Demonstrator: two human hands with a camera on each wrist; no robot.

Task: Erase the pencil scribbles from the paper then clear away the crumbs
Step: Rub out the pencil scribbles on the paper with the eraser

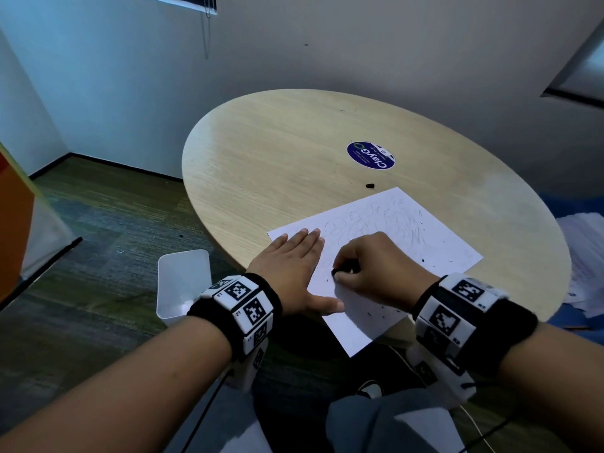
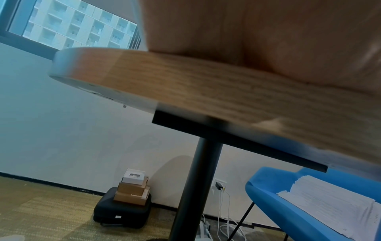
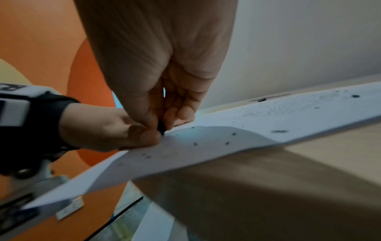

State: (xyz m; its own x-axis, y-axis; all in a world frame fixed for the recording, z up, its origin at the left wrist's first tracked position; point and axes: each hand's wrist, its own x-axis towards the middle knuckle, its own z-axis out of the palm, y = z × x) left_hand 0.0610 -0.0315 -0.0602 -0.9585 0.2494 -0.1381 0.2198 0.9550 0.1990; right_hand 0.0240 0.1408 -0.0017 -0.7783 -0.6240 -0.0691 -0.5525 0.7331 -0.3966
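A white paper [image 1: 434, 243] with faint pencil scribbles lies on the round wooden table [image 1: 277, 152], its near corner hanging over the table's edge. My left hand [image 1: 294, 256] lies flat with straight fingers on the paper's left part. My right hand [image 1: 369, 259] pinches a small black eraser [image 1: 336, 273] against the sheet, close to the left thumb. In the right wrist view the eraser [image 3: 161, 127] shows between thumb and fingers, touching the paper [image 3: 206, 146]. Dark crumbs [image 1: 423, 260] dot the sheet.
A black crumb lump [image 1: 370, 185] and a round blue sticker [image 1: 371, 155] lie on the table beyond the paper. A white bin [image 1: 183, 282] stands on the floor left of my left wrist. A blue chair [image 2: 288, 203] with a paper stack stands at the right.
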